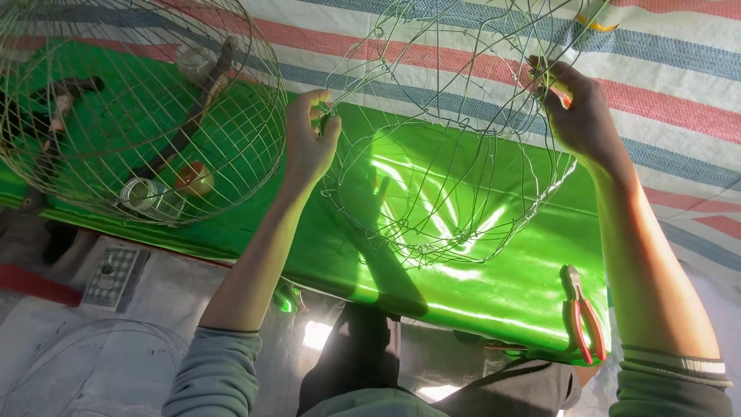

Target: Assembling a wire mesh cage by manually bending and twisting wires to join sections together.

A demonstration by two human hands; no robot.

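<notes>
Two bare hands hold a round wire frame (451,139) up over a shiny green sheet (494,286) in the middle of the frame. The left hand (309,143), just left of centre, has its fingers pressed together around the frame's left rim, thumb and fingertips pinching the thin wire. The right hand (579,112), in the upper right, is closed on the frame's right rim, and a small orange and yellow bit shows between its fingers; what that bit is cannot be told. The wire frame is an open, bowl-shaped cage of thin bent wires, reaching from the top edge of the picture down to the centre, and it throws a web of shadows and bright glints on the green sheet below it.

A pair of red-handled pliers (583,313) lies on the green sheet in the lower right, well apart from both hands. In the upper left sits a finished round wire cage (139,108) with a denser mesh, resting on the same green surface; a glass jar (147,194) and a small orange round thing (194,179) show through its lower part. Behind everything, a striped tarp (679,69) in red, blue and white fills the upper right. A small grey checked pad (114,274) lies at lower left on pale ground cloth.
</notes>
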